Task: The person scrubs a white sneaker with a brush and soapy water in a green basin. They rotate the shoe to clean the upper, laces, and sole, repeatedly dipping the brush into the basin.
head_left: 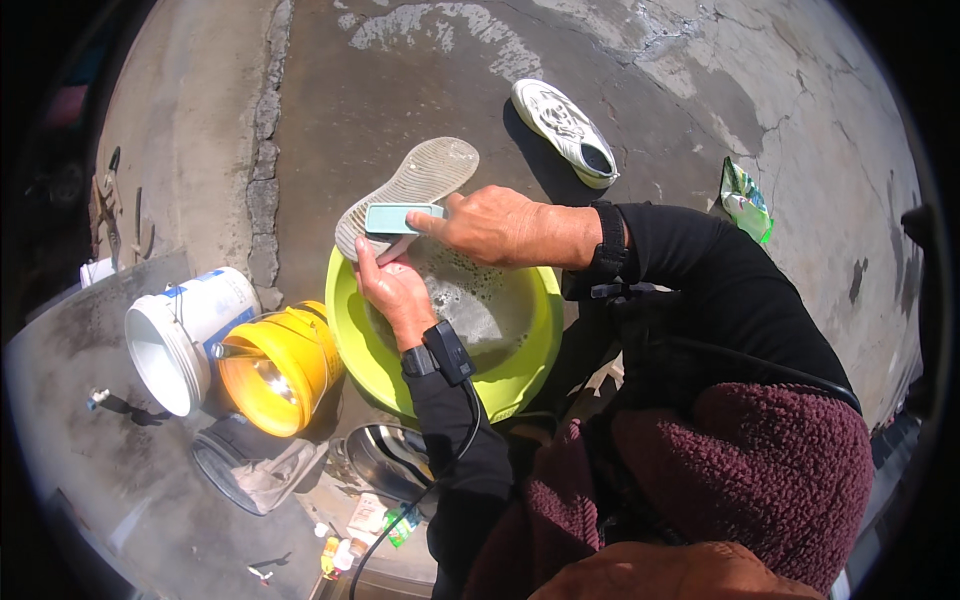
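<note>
My left hand [398,298] grips a shoe [428,172] near one end, its pale ridged sole turned up. Pressed to that sole is a light blue brush [390,219], held by its handle in my right hand [495,228]. The bristles are mostly hidden beneath the brush's back. Both hands are above the left part of a lime-green basin [548,345] of cloudy, foamy water [480,310]. A second shoe, a white sneaker [565,128] with dark markings, lies on the wet ground beyond my right hand.
To the left, a white bucket [165,350] and a yellow bucket [270,375] lie tipped. Closer in are a mesh-like container [245,465] with cloth, a shiny metal bowl [385,455] and small bottles [335,553]. A green packet [744,203] lies at right. A cable runs from my left wrist.
</note>
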### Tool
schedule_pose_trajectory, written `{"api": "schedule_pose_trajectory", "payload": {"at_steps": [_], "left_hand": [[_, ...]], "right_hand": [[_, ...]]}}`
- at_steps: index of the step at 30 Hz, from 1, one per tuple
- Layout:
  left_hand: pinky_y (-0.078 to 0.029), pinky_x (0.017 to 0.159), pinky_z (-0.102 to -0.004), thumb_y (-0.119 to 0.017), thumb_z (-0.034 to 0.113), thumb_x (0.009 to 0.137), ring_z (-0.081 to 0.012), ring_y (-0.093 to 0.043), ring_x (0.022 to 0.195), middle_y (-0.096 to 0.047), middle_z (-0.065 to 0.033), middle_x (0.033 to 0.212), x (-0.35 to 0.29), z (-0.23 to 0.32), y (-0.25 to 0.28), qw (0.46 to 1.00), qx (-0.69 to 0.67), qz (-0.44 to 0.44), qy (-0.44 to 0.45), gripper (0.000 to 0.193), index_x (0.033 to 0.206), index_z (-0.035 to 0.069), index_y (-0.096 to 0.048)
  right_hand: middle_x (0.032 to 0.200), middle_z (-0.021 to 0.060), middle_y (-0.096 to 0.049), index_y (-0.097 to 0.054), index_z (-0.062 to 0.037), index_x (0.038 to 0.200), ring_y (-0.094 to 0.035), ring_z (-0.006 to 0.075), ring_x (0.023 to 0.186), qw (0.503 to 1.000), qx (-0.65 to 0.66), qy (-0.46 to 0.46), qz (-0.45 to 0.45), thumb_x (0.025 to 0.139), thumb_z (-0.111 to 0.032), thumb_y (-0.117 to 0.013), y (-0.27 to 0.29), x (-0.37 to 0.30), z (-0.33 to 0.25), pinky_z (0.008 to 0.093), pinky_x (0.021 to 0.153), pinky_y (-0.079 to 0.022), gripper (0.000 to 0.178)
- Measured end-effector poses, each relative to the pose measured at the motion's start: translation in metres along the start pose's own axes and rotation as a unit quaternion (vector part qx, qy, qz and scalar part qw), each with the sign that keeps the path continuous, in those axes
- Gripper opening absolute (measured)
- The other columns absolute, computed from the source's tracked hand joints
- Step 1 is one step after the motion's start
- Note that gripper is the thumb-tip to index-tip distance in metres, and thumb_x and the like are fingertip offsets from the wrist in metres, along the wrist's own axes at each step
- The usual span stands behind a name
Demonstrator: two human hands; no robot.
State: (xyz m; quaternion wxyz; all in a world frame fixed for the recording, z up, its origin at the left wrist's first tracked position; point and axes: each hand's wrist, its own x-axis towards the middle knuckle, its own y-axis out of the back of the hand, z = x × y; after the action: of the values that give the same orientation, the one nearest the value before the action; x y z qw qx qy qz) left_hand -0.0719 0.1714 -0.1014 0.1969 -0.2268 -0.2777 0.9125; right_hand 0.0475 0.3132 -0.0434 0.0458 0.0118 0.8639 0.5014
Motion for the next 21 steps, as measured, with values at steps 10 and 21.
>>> {"api": "schedule_pose_trajectory", "payload": {"at_steps": [10,21], "left_hand": [[-0.047,0.098,-0.0401,-0.054,0.027,0.100,-0.0263,-0.057,0.113,-0.056,-0.0179,0.124,-0.003,0.004,0.001,1.000,0.012,0.008,0.008,0.047,0.132,-0.006,-0.047],[-0.040,0.106,-0.0444,-0.058,0.024,0.096,-0.0258,-0.055,0.119,-0.057,-0.0143,0.131,-0.004,0.019,0.003,0.999,-0.006,-0.031,-0.006,0.048,0.135,-0.003,-0.048]], "right_hand": [[0.077,0.0201,-0.068,-0.052,0.0031,0.124,-0.070,0.0374,0.074,0.999,0.013,0.026,-0.014,0.085,-0.012,-0.058,0.006,0.015,-0.004,0.0473,0.063,-0.053,0.042],[0.085,0.0147,-0.071,-0.056,-0.0064,0.134,-0.069,0.0276,0.072,0.937,0.317,-0.126,0.080,0.090,-0.013,-0.059,0.006,0.069,0.050,0.0400,0.062,-0.053,0.044]]}}
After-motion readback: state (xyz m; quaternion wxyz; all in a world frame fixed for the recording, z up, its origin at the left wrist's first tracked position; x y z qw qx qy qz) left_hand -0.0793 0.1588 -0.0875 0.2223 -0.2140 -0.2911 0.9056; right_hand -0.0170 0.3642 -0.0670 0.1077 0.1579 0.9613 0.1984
